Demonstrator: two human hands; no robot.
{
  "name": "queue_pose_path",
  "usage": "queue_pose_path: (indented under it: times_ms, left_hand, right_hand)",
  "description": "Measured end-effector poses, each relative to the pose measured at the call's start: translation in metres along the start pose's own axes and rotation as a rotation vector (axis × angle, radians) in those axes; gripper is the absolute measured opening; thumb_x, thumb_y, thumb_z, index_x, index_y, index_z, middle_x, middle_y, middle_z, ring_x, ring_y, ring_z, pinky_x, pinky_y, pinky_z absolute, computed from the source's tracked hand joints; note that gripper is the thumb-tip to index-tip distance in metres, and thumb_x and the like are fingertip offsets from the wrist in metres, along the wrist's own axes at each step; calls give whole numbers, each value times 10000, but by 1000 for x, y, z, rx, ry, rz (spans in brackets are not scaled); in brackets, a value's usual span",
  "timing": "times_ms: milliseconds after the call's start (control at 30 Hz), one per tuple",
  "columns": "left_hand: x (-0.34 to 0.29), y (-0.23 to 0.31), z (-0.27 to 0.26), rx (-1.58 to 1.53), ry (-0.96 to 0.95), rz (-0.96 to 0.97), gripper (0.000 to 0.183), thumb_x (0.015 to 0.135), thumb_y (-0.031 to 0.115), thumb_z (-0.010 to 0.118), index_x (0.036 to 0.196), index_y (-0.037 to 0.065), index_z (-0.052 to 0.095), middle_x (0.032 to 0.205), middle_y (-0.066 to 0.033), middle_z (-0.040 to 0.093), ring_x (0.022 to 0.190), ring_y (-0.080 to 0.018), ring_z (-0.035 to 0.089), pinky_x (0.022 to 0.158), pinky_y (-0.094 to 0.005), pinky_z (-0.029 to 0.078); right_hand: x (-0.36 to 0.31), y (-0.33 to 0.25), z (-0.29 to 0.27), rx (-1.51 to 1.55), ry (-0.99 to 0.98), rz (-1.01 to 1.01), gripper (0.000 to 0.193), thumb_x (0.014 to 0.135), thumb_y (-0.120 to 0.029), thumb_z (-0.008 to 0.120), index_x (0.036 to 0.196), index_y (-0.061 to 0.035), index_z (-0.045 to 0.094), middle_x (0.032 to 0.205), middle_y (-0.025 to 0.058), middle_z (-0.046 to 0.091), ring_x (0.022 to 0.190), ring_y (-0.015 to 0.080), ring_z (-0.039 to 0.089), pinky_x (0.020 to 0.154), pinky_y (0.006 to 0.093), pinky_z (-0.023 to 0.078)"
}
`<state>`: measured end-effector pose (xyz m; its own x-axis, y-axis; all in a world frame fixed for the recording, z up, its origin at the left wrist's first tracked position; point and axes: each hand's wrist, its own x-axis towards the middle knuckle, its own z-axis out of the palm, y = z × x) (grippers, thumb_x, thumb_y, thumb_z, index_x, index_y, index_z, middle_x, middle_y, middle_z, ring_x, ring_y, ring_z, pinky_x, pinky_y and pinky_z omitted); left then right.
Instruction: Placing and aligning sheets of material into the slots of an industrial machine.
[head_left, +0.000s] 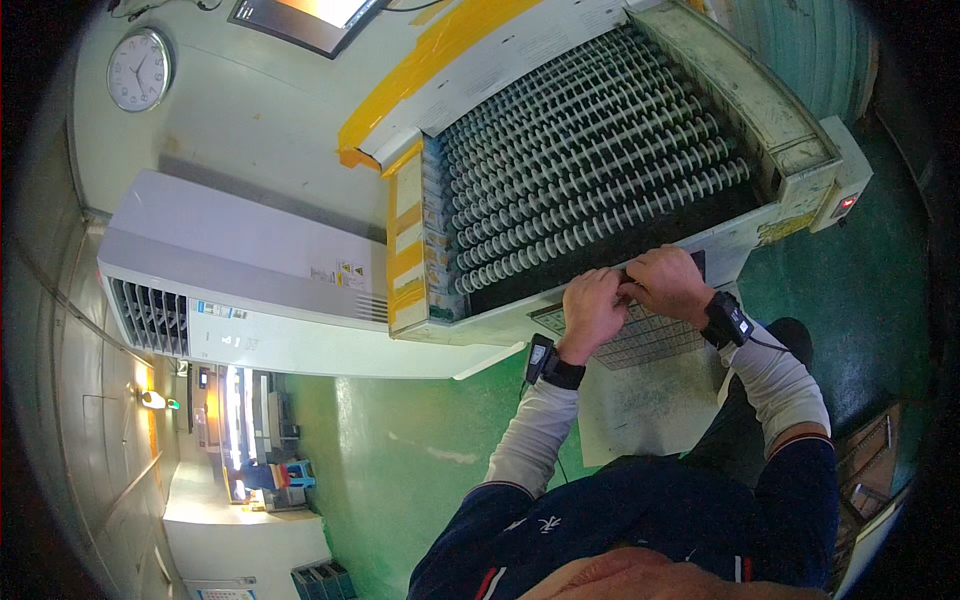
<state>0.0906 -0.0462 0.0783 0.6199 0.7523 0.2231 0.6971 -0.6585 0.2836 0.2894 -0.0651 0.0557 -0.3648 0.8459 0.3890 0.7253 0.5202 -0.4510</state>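
At the front edge of a machine bed with rows of grey disc rollers (600, 190), my two hands meet with fingertips nearly touching. My left hand (595, 308) is closed, its fingers bent inward. My right hand (668, 284) is closed too, with thumb and fingers pinched together. Whatever lies between the fingers is hidden or too small to make out. Just below the hands is a flat, grey-brown panel marked in a grid (650, 338), partly covered by them. Each wrist carries a black strapped device.
A pale board or surface (640, 410) lies below the panel. To the left stands a white air-conditioner cabinet (250, 270). A red-lit switch (847, 203) is on the machine's right corner. Framed brown racks (870, 455) stand at lower right on the green floor (400, 430).
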Motion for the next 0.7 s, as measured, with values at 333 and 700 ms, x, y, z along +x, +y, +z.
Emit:
queue_pose_path:
  times_ms: [333, 700]
  left_hand:
    - [1, 1, 1, 37, -25, -26, 292, 742, 183, 791, 1000, 89, 693, 959, -114, 709, 973, -350, 684, 829, -487, 539]
    - [1, 0, 0, 27, -28, -7, 321, 744, 182, 791, 1036, 80, 707, 959, -112, 711, 969, -346, 687, 812, -481, 540]
  right_hand:
    - [0, 0, 0, 9, -21, 14, 348, 946, -415, 665, 919, -76, 736, 903, 144, 737, 883, 374, 712, 812, 522, 543]
    - [0, 2, 2, 22, 5, -5, 338, 941, -406, 672, 901, -75, 729, 890, 144, 729, 869, 372, 710, 801, 516, 544]
